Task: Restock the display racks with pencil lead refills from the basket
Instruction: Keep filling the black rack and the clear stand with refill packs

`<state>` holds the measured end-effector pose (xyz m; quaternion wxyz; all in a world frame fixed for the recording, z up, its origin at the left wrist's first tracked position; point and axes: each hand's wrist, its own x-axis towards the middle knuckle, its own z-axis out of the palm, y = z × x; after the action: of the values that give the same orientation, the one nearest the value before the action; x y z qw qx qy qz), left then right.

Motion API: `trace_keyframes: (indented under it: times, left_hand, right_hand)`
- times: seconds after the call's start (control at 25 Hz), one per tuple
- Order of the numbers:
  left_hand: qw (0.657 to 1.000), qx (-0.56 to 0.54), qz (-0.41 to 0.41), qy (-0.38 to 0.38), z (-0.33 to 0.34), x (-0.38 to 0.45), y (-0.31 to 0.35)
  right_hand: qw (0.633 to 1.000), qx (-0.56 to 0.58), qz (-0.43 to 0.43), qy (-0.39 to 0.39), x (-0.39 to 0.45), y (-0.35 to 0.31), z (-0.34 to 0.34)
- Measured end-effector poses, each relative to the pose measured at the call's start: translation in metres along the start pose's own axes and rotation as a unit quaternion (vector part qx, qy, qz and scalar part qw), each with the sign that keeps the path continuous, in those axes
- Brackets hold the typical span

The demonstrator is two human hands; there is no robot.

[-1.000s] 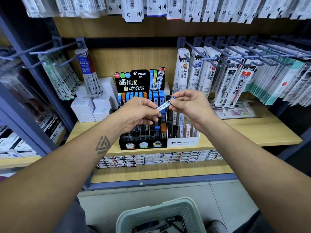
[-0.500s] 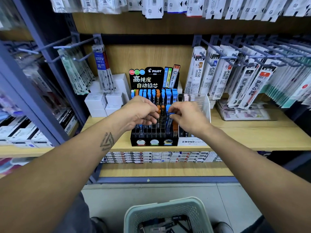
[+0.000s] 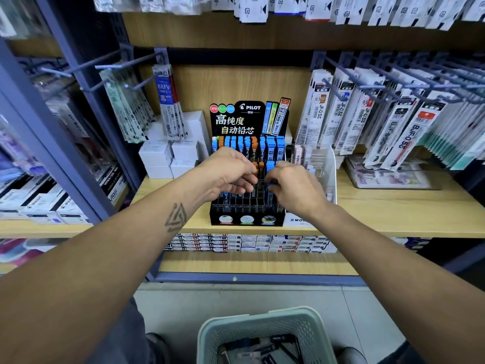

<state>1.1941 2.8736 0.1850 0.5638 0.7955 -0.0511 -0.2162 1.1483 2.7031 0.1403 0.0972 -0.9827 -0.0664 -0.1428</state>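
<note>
Hands (image 3: 265,177) curled over rack (image 3: 246,203)

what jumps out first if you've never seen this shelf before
Two bare hands meet in the middle of the picture, the left hand and right hand reaching into a black display rack of blue and orange lead refill tubes on a wooden shelf. Behind it, the rack's black sign stands upright. At the bottom edge, a pale green basket sits on the floor.
</note>
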Motion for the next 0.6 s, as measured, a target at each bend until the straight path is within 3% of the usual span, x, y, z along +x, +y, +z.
trace_keyframes:
  times: [0.36,0.48,0.6]
  left_hand:
    - [0.999,0.035,-0.002,-0.019,0.000,-0.013,-0.008]
    - [0.984,0.126,-0.043,-0.119,0.011,-0.035,-0.034]
    - [0.935,0.253,-0.095,-0.230,0.038,-0.055,-0.088]
  right_hand:
    - [0.999,0.017,-0.010,0.033,-0.007,-0.007,-0.009]
    - [0.996,0.082,-0.012,0.019,-0.036,-0.025,-0.010]
    - [0.990,0.106,0.007,-0.094,-0.084,-0.042,0.023]
